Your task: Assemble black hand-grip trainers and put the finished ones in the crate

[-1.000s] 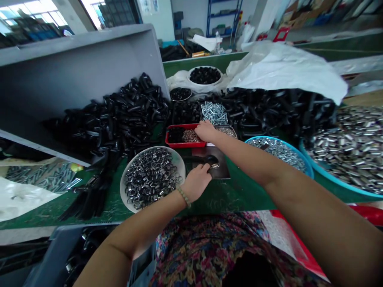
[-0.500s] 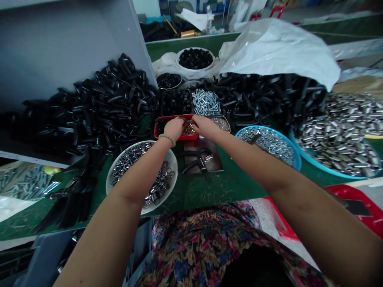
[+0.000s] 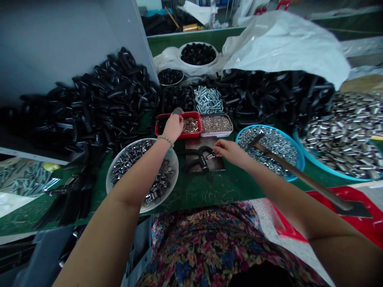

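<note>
Green work counter [image 3: 191,191] in a workshop, seen from above, with a grey metal panel [image 3: 60,48] rising beyond its left side and a white plastic sheet [image 3: 284,44] bunched along its far edge. A heap of black plastic handles [image 3: 89,107] fills the left part of the counter. Nearer the front edge stands a round white plate [image 3: 107,183] of steel rings; at right, a blue basin [image 3: 301,163] of steel nuts sits just beside a larger blue basin [image 3: 329,171] of metal sleeves. Left hand [image 3: 172,128] over a red tray [image 3: 188,136] of small brass-coloured parts, fingers pinching a small dark piece [image 3: 178,111], its kind too small to tell. Right hand [image 3: 229,152] open, fingers loosely together, fingertips just beside a black spring clamp [image 3: 201,158] lying on a dark metal plate [image 3: 220,167] near the counter's middle.
</note>
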{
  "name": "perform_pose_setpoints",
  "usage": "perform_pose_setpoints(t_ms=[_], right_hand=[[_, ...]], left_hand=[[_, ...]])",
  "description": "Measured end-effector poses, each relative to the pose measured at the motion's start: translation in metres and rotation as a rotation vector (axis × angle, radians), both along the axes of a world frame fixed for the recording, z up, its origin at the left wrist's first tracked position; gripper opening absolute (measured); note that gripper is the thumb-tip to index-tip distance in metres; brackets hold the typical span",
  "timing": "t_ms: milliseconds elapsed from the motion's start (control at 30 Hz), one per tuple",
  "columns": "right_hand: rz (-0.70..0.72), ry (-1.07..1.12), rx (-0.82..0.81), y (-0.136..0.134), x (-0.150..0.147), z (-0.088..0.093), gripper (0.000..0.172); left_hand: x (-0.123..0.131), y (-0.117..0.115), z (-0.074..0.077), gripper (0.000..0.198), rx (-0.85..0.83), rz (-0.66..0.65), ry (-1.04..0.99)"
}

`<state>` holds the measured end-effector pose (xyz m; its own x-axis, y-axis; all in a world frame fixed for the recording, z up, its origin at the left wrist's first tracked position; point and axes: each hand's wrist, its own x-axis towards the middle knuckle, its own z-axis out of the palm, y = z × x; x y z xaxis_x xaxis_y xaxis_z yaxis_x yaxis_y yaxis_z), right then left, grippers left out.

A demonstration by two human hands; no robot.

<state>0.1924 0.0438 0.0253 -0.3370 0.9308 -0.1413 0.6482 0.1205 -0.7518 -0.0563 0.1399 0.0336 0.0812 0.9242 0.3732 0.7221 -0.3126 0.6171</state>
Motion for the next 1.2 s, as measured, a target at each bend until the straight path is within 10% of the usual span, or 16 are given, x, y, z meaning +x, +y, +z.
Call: perform_pose_setpoints(t_ms=[233,400,567,867,1200], right_hand=[[0.115,-0.363,0.248,-0.003,-0.006,0.002,0.012],[0.205,-0.558,0.374,-0.013,-0.012,0.004,0.019],[0.208,-0.592,0.425,-0.017,-0.011,0.000,0.022],[0.216,-0.610,0.438,-0.018,-0.009,-0.005,0.021],[0.246,-0.570,0.431,-0.023,-0.006,-0.003,0.020]], left_hand=[[0.020,-0.066,0.013,0.026,-0.246,-0.192,-0.302],[0.035,-0.115,-0.003,0.027,-0.366,-0.267,-0.185],[0.043,-0.115,-0.018,0.045,-0.358,-0.244,-0.111],[0.052,-0.126,0.005,0.026,-0.269,-0.371,0.553],[0.091,-0.111,-0.018,0.034,-0.164,-0.221,0.607]])
